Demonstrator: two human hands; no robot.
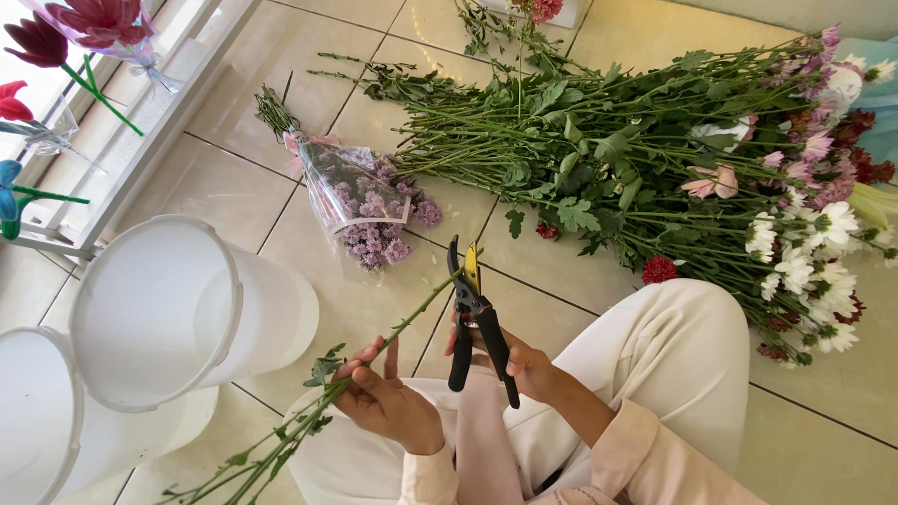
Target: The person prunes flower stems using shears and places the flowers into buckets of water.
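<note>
My left hand (385, 397) grips a long green flower stem (412, 313) with small leaves, held slanting from lower left up to the right. My right hand (524, 367) holds black-handled pruning shears (475, 318) with a yellow blade part, point upward. The stem's upper end lies between the shears' blades. Both hands hover over my lap in pale trousers (669, 351).
A big heap of cut flowers (655, 168), white, pink and red, lies on the tiled floor (234, 187) at right. A wrapped bunch of purple flowers (365, 201) lies in the middle. Two white buckets (178, 309) stand at left, beside a white ledge with red flowers (79, 23).
</note>
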